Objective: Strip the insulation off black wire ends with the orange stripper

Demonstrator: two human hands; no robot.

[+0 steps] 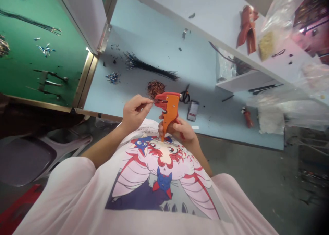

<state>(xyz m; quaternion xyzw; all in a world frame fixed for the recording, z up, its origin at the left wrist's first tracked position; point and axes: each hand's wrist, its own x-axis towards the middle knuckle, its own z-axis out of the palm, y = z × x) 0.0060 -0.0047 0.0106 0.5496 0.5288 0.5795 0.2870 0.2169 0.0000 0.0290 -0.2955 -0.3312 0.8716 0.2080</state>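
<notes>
Your right hand [182, 128] has its fingers wrapped around the grip of a smooth, pistol-shaped orange-and-red hand tool [171, 108], upright at the near edge of the flat pale-blue table [102, 99]. Your left hand [136, 112] pinches a thin dark wire [156, 101], fingertips together, at the tool's head; blur hides whether it sits inside. Just beyond lies a tangled, coppery-brown heap of fine scraps [155, 87].
</notes>
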